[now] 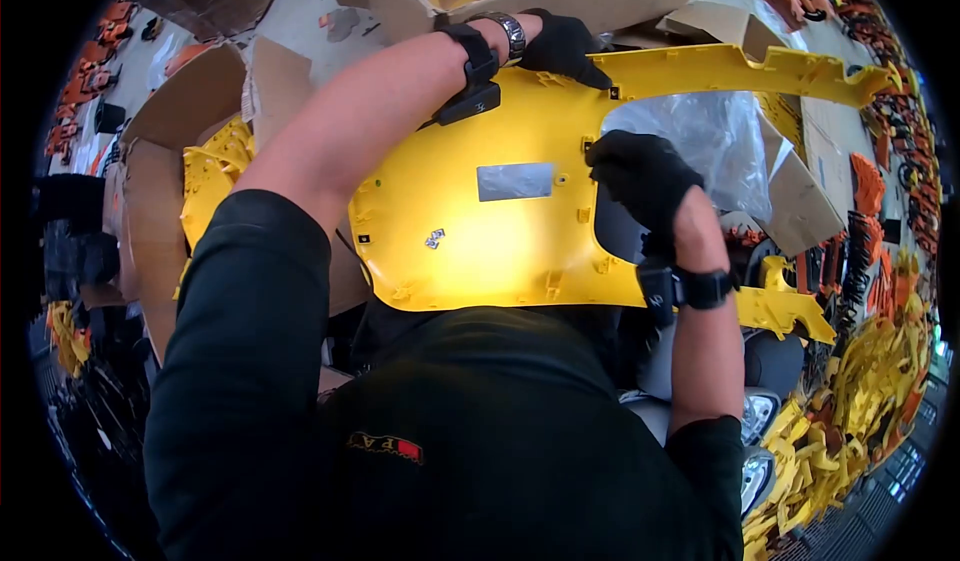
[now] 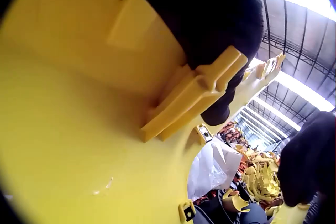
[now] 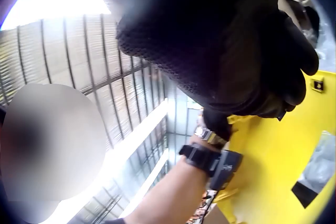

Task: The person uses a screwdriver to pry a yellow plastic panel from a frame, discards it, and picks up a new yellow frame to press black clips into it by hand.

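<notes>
A large yellow plastic panel (image 1: 450, 161) with a U-shaped cutout lies in front of my body, its ribbed inner side showing. My left hand (image 1: 562, 49), in a black glove, grips the panel's far edge, fingers bent over it beside a raised yellow bracket (image 2: 194, 92). At the cutout's edge is my gloved right hand (image 1: 645, 183), fingers curled and their tips together. They pinch a small dark clip (image 3: 282, 115), mostly hidden by the glove. Another dark clip (image 1: 614, 92) sits on the panel close to the left fingertips. Two small metal pieces (image 1: 435, 239) lie on the panel's surface.
Cardboard boxes stand around the panel, one with yellow parts (image 1: 215, 176) at the left. Clear plastic wrap (image 1: 690, 136) shows through the cutout. Piles of yellow parts (image 1: 860, 391) and orange parts (image 1: 868, 201) line the right side.
</notes>
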The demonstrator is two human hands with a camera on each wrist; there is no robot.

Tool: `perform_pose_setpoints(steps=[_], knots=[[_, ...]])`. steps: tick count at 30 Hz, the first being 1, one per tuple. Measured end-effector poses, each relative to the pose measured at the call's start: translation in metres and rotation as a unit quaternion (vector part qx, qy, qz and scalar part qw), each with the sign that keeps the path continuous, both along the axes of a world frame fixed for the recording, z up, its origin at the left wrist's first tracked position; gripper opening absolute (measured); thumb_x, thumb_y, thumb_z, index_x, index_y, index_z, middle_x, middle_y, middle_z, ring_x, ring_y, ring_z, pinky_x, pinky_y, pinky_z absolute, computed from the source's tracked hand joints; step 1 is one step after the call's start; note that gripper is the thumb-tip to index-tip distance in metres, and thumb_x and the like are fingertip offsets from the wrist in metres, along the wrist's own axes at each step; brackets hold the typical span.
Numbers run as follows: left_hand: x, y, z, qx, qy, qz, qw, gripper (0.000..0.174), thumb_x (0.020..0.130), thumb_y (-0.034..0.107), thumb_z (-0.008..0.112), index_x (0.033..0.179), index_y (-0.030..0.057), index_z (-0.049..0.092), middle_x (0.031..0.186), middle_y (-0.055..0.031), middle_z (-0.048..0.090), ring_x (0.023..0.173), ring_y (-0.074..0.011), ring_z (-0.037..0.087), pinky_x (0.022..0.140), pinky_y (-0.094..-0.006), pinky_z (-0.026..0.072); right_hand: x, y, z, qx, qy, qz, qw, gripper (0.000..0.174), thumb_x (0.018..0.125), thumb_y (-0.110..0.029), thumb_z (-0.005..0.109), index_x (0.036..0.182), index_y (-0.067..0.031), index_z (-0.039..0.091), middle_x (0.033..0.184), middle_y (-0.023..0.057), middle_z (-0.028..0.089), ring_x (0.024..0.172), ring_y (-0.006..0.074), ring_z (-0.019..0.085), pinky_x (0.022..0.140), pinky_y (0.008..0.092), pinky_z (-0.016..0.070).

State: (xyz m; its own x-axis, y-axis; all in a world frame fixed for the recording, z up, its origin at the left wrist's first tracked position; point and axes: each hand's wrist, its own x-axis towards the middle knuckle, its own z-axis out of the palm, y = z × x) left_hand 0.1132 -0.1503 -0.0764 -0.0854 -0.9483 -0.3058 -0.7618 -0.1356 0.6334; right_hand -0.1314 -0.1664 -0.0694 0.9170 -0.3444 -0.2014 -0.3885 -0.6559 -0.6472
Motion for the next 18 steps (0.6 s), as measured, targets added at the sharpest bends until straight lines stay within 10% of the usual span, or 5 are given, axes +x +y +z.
perform_pose_setpoints(steps=[6, 12, 18], knots=[[-0.026, -0.014, 0.011, -0.03, -0.199, -0.029, 0.979, 0.051, 0.086, 0.048, 0.071, 0.112, 0.0041, 0.074, 0.105, -0.0126, 0.075, 0.085, -0.0234, 0.072, 0.081, -0.0342, 0.0527, -0.009, -0.026, -0.083, 0.082, 0.146, -0.038, 0.985, 0.018, 0.087, -0.009, 0.068, 0.103, -0.007, 0.075, 0.097, 0.013, 0.074, 0.085, 0.023, 0.071, 0.077, 0.0341, 0.0555], [-0.011, -0.014, -0.019, -0.053, -0.08, 0.03, 0.995, 0.054, 0.085, 0.052, 0.071, 0.104, 0.0016, 0.075, 0.094, -0.0132, 0.075, 0.073, -0.0238, 0.069, 0.071, -0.0329, 0.051, -0.025, -0.033, -0.1, 0.299, 0.149, -0.092, 0.938, 0.016, 0.09, -0.005, 0.067, 0.104, -0.0053, 0.075, 0.095, 0.0105, 0.074, 0.081, 0.019, 0.069, 0.075, 0.0309, 0.0561], [-0.007, -0.005, -0.023, -0.019, -0.072, 0.072, 0.995, 0.06, 0.082, 0.059, 0.069, 0.103, 0.0033, 0.076, 0.097, -0.0112, 0.075, 0.079, -0.0237, 0.071, 0.074, -0.0329, 0.0517, -0.029, -0.023, -0.106, 0.101, 0.112, 0.03, 0.988, 0.02, 0.085, -0.005, 0.068, 0.104, -0.0058, 0.074, 0.101, 0.0143, 0.074, 0.091, 0.026, 0.071, 0.083, 0.0335, 0.0561]])
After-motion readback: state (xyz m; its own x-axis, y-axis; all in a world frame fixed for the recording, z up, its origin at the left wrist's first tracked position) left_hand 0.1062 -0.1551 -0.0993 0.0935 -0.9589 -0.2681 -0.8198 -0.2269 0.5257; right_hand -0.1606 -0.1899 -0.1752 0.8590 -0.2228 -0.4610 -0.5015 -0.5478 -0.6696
